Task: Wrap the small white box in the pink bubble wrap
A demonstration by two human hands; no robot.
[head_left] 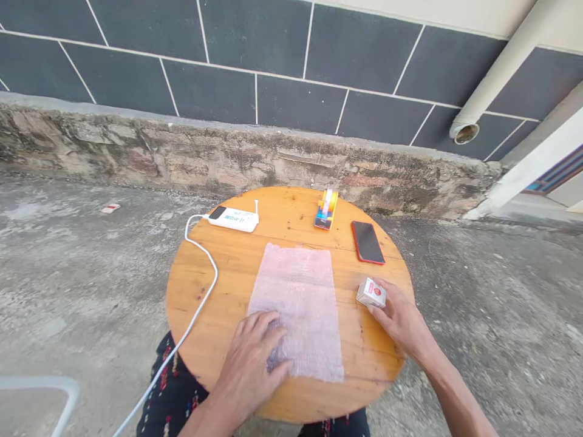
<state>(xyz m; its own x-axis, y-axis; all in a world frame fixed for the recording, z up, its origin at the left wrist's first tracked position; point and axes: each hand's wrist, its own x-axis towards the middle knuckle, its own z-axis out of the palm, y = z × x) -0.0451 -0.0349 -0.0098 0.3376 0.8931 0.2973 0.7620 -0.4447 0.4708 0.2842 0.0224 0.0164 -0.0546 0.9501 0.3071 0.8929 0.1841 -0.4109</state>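
Note:
A sheet of translucent pinkish wrap (303,291) lies flat in the middle of the round wooden table (195,303). My left hand (255,352) rests on its lower left part, palm down with the fingers apart and nothing held. To the right of the sheet, my right hand (396,312) grips a small white box with a red mark (371,292), thumb on the near side and fingers on the far side. The box is at the table surface, apart from the sheet.
A white power bank (233,219) with a white cable is at the back left of the table. A tape dispenser (325,209) stands at the back, and a red-edged phone (367,242) lies right of it. A tiled wall rises behind.

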